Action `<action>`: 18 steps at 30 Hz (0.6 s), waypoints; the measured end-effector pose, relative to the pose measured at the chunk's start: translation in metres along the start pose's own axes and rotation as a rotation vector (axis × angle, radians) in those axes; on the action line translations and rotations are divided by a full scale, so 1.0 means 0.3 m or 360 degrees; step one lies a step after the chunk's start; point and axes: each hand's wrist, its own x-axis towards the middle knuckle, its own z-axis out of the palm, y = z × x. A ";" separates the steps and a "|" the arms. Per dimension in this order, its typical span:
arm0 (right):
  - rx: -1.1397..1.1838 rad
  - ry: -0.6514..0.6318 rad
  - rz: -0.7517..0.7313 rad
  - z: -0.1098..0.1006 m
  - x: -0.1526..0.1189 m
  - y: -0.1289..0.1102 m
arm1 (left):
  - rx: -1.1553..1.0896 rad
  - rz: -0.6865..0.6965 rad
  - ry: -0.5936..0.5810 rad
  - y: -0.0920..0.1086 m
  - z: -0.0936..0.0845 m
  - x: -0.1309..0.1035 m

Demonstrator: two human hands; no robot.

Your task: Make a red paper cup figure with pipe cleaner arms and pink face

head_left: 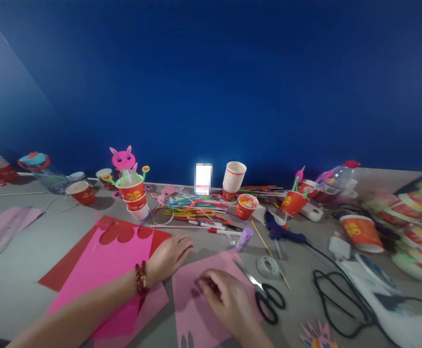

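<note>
My left hand (170,256), with a dark red bead bracelet at the wrist, hovers by the right edge of the red paper (160,238). Its fingers reach loosely to the right, with nothing seen in them. Bright pink paper (120,256) with round cutouts lies under that forearm. Over a light pink sheet (187,299), my right hand (223,295) has its fingers curled in toward the thumb; whether something small is between them is hidden. Scissors (261,290) with black handles lie beside it, blades resting on the sheet's edge. A purple glue stick (245,239) stands just beyond.
Tape (268,266), a wooden stick (269,251) and a blue glue gun (283,232) with its cord lie right. Pipe cleaners (196,208) and markers (211,225) spread behind. A paper-cup figure (131,193), stacked cups (233,179) and a bottle (343,176) line the back.
</note>
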 end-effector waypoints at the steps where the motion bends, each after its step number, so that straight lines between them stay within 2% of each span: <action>1: 0.0011 0.0064 -0.0017 -0.003 0.001 0.004 | -0.0005 -0.0007 -0.0017 0.007 -0.004 -0.032; 4: -0.0006 0.0206 -0.0112 -0.013 0.004 0.017 | -0.0025 0.0093 -0.0151 0.050 -0.024 -0.123; 6: -0.0027 0.0224 -0.0156 -0.018 0.007 0.022 | -0.0133 0.0178 -0.0242 0.093 -0.052 -0.174; 10: -0.0029 0.0131 -0.0154 -0.014 0.009 0.016 | -0.0553 0.0190 -0.0267 0.190 -0.124 -0.234; 12: -0.0026 0.0074 -0.0157 -0.007 0.009 0.010 | -0.0719 0.0235 -0.0317 0.210 -0.145 -0.240; 13: -0.0019 0.0051 -0.0161 -0.005 0.009 0.008 | -0.0692 0.0239 -0.0320 0.202 -0.147 -0.241; 15: 0.0002 0.0019 -0.0147 -0.002 0.007 0.005 | -0.0408 0.0137 -0.0263 0.145 -0.137 -0.243; 18: 0.0011 0.0009 -0.0095 -0.005 0.003 0.002 | 0.0146 -0.0327 -0.0085 -0.019 -0.107 -0.260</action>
